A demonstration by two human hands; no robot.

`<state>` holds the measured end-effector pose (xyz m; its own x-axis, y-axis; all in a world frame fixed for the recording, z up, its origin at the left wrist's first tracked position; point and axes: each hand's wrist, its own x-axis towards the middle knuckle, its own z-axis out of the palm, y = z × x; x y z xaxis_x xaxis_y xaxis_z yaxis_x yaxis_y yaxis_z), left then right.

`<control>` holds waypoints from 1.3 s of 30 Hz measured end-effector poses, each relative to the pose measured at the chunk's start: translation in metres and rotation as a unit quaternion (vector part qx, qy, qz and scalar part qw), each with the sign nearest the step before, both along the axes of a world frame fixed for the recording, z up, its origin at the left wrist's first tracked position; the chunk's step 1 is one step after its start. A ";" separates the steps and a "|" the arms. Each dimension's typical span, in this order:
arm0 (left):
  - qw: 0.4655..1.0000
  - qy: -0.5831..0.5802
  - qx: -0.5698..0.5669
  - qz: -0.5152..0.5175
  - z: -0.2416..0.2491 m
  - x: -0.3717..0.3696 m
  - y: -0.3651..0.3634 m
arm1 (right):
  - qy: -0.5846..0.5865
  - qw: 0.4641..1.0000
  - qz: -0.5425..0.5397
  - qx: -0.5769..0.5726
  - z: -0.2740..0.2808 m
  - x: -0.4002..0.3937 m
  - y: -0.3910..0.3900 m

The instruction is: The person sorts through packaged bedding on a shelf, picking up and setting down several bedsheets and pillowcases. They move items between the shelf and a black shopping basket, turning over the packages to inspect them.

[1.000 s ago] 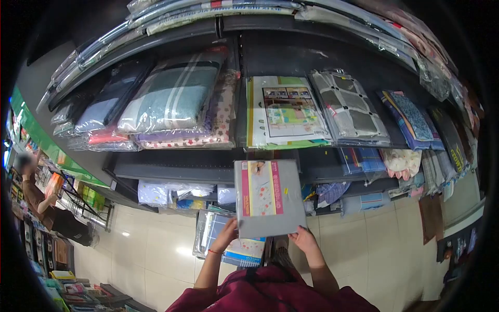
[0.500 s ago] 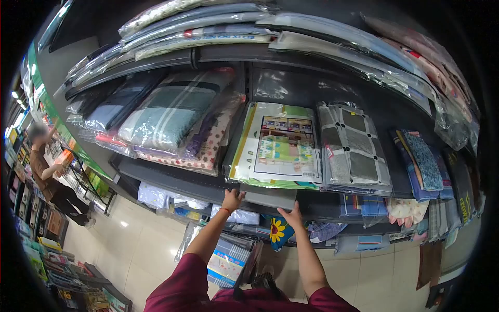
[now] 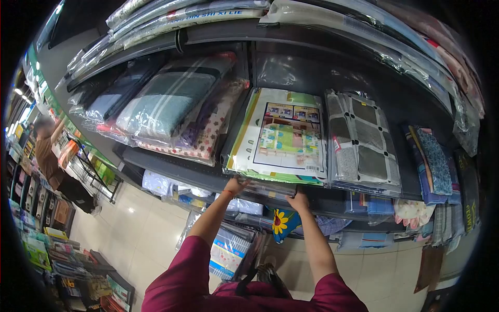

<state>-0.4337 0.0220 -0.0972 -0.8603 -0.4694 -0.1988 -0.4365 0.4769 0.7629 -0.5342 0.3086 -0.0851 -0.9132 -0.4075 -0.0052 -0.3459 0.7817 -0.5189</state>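
Note:
A flat, plastic-covered grey package (image 3: pixel 271 189) sits at the shelf's front edge, under a stack of wrapped fabric packs with a green and white print (image 3: pixel 283 135). My left hand (image 3: pixel 236 186) closes on the package's left end, right below the stack's lower corner. At the other end, my right hand (image 3: pixel 298 199) has its thumb on the package and the rest of its fingers out of sight. Right of the stack lies a wrapped grey checked pack (image 3: pixel 364 145). Below my right hand hangs a blue cloth with a yellow flower (image 3: pixel 280 224).
Plaid packs (image 3: pixel 166 99) lie at left on the dark shelf (image 3: pixel 171 162). More packages overhang the upper shelf (image 3: pixel 208 35). Wrapped packs (image 3: pixel 228 249) stand low before me. Beyond the aisle at far left, a person (image 3: pixel 54 161) stands by a cart (image 3: pixel 86 158).
Both hands have moved slightly toward the shelf, and less of the grey package shows between them. My view has shifted a little. The person at far left has raised an arm.

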 end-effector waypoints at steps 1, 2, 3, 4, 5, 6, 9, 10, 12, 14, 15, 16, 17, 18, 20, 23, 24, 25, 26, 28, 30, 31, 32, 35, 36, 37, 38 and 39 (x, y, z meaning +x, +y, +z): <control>0.998 0.005 0.068 0.014 0.003 0.000 0.002 | -0.045 0.999 -0.008 -0.008 0.000 -0.001 0.001; 0.990 0.010 0.135 0.028 0.006 0.001 0.004 | -0.090 0.996 -0.015 -0.016 0.000 -0.001 0.001; 0.991 0.001 0.130 0.017 0.012 0.001 0.005 | -0.135 0.990 -0.023 -0.024 -0.001 -0.003 0.000; 0.992 -0.008 0.126 0.007 0.017 0.002 0.006 | -0.122 0.991 -0.010 -0.055 -0.006 -0.004 0.001; 0.992 -0.018 0.121 -0.003 0.021 0.004 0.008 | -0.109 0.990 0.002 -0.085 -0.012 -0.004 0.003; 0.997 -0.003 0.076 -0.015 0.022 0.006 0.010 | -0.114 0.985 0.001 -0.131 -0.021 -0.004 0.004; 0.994 0.075 -0.046 -0.070 0.008 0.015 0.017 | -0.164 0.941 -0.026 -0.294 -0.056 -0.004 0.009; 0.991 0.103 -0.071 -0.046 -0.007 0.017 0.019 | -0.180 0.947 -0.002 -0.267 -0.063 -0.007 0.013; 0.980 0.156 -0.121 0.007 -0.030 0.027 0.023 | -0.212 0.953 0.047 -0.212 -0.071 -0.010 0.021; 0.990 0.123 -0.038 0.063 -0.003 0.056 0.039 | -0.194 0.917 0.008 -0.349 -0.054 0.016 0.023; 0.988 0.126 0.010 0.084 0.000 0.078 0.043 | -0.188 0.892 -0.009 -0.411 -0.041 0.035 0.026; 0.984 0.128 0.058 0.108 -0.004 0.102 0.045 | -0.196 0.884 -0.021 -0.424 -0.036 0.049 0.031; 0.986 0.131 -0.023 0.101 -0.026 0.130 0.041 | -0.207 0.876 -0.034 -0.434 -0.033 0.069 0.038; 0.986 0.112 -0.030 0.121 -0.036 0.163 0.042 | -0.220 0.868 -0.049 -0.443 -0.037 0.091 0.047; 0.984 0.045 0.005 0.172 -0.070 0.237 0.043 | -0.273 0.860 -0.042 -0.430 -0.070 0.143 0.071; 0.971 -0.054 -0.051 0.229 -0.110 0.356 0.054 | -0.413 0.875 -0.090 -0.234 -0.112 0.243 0.109; 0.967 -0.081 -0.065 0.234 -0.114 0.391 0.058 | -0.488 0.853 -0.069 -0.174 -0.118 0.271 0.120; 0.961 -0.104 -0.038 0.254 -0.115 0.422 0.062 | -0.480 0.858 -0.014 -0.184 -0.136 0.301 0.133; 0.954 -0.127 -0.013 0.270 -0.116 0.450 0.065 | -0.470 0.860 0.038 -0.196 -0.152 0.319 0.138; 0.933 -0.183 0.008 0.310 -0.131 0.494 0.071 | -0.503 0.845 0.006 -0.181 -0.145 0.321 0.124; 0.920 -0.220 0.041 0.322 -0.143 0.517 0.076 | -0.489 0.852 -0.047 -0.183 -0.141 0.299 0.098; 0.912 -0.242 0.064 0.326 -0.149 0.527 0.085 | -0.390 0.906 -0.006 -0.163 -0.120 0.274 0.074; 0.908 -0.251 0.081 0.324 -0.159 0.535 0.091 | -0.320 0.922 0.052 -0.212 -0.112 0.244 0.056; 0.894 -0.265 0.102 0.347 -0.157 0.539 0.105 | -0.181 0.953 0.074 -0.230 -0.050 0.161 -0.020; 0.894 -0.259 0.112 0.349 -0.156 0.537 0.106 | -0.083 0.964 0.112 -0.226 -0.062 0.126 -0.034; 0.893 -0.251 0.121 0.352 -0.155 0.534 0.106 | -0.007 0.976 0.144 -0.164 -0.037 0.109 -0.053; 0.895 -0.233 0.120 0.360 -0.156 0.533 0.108 | 0.068 0.977 0.173 -0.101 -0.010 0.098 -0.067; 0.897 -0.216 0.119 0.367 -0.157 0.533 0.111 | 0.042 0.984 0.156 -0.071 -0.012 0.087 -0.073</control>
